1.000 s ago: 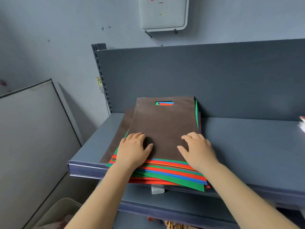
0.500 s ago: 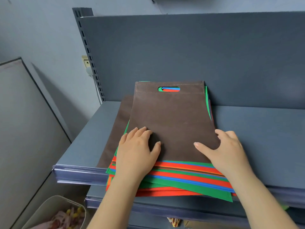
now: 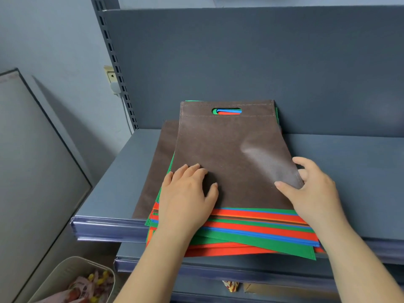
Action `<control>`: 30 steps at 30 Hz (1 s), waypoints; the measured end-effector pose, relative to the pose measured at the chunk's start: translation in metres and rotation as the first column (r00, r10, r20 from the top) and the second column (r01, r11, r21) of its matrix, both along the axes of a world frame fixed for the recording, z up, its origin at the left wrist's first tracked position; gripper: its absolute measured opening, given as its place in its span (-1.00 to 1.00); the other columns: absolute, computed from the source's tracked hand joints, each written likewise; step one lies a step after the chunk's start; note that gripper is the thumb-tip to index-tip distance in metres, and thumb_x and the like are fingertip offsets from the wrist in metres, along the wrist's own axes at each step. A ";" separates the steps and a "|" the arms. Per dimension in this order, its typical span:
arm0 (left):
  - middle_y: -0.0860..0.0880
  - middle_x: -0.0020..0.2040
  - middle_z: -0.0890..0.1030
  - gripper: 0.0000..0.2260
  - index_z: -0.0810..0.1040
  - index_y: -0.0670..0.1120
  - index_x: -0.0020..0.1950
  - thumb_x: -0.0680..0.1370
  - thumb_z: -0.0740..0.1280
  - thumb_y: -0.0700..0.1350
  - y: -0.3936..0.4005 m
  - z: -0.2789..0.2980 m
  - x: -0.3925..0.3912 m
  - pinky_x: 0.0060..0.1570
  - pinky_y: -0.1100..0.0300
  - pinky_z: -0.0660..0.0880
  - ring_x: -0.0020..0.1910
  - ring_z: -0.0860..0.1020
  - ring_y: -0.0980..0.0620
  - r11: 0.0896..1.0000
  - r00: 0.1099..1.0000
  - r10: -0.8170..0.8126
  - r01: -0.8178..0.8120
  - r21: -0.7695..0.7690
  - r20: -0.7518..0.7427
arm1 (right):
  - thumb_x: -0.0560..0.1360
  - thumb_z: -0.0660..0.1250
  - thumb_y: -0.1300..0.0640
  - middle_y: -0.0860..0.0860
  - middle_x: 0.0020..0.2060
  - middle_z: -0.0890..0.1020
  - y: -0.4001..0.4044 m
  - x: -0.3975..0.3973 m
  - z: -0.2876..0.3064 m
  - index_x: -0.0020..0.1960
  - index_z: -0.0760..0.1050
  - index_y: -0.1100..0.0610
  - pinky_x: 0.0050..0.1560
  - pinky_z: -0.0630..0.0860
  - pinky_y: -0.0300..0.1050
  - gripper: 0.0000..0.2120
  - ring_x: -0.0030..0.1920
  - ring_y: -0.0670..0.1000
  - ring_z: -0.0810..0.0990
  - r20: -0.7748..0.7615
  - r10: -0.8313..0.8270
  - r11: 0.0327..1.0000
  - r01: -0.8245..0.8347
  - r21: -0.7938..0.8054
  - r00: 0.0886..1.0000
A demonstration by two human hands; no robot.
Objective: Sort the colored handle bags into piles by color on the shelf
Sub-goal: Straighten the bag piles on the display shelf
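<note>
Now our right hand (image 3: 314, 191) pinches the lifted right edge of the top brown non-woven handle bag (image 3: 227, 154); our left hand (image 3: 188, 193) presses flat on the mixed-colour stack (image 3: 251, 232) overhanging the grey shelf's (image 3: 105, 193) front edge; a careless pull could drag lower bags off.

soft, even indoor light, moderately bright. a pale sheen sits on the lifted right corner of the top brown bag (image 3: 229, 158). left of it, a leaning panel (image 3: 32, 171) casts a diagonal wall shadow. wide-angle bending curves the frame edges; focus is slightly soft.
</note>
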State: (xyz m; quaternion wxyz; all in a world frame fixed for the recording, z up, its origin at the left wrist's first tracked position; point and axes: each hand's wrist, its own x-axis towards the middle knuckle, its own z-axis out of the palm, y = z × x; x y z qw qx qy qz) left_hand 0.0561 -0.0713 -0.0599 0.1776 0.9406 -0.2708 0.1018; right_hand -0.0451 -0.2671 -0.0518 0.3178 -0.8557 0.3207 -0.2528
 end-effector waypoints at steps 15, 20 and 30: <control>-0.10 0.17 0.57 -0.63 0.51 -0.10 0.23 0.51 0.36 0.07 0.032 0.008 0.026 0.09 0.03 0.37 0.19 0.46 -0.17 0.930 0.922 0.298 -0.339 -0.144 -0.248 | 0.50 0.36 0.26 0.00 -0.06 0.60 -0.036 -0.011 -0.017 0.19 0.56 0.22 0.11 0.47 -0.04 -0.74 0.02 0.05 0.58 0.289 -0.094 0.991 0.062 0.119 0.953; -0.11 0.07 0.62 -0.73 0.58 -0.12 0.15 0.49 0.41 -0.08 0.042 0.009 0.022 0.02 0.06 0.41 0.10 0.53 -0.15 0.854 0.905 0.313 -0.400 -0.333 -0.287 | 0.52 0.33 0.27 -0.03 0.05 0.58 -0.033 -0.011 -0.018 0.27 0.52 0.21 0.12 0.40 -0.13 -0.69 0.08 -0.04 0.56 0.359 -0.084 0.969 -0.008 0.246 0.930; 0.01 -0.29 0.58 -0.87 0.46 -0.03 -0.17 0.53 0.37 -0.17 0.064 0.026 -0.018 -0.33 0.15 0.37 -0.32 0.49 -0.11 0.698 0.921 0.371 -0.362 -0.617 -0.121 | 0.56 0.27 0.30 -0.32 -0.15 0.66 -0.017 -0.023 0.002 0.18 0.52 -0.08 -0.08 0.50 -0.48 -0.67 -0.03 -0.34 0.60 0.525 -0.043 0.835 -0.258 0.486 0.850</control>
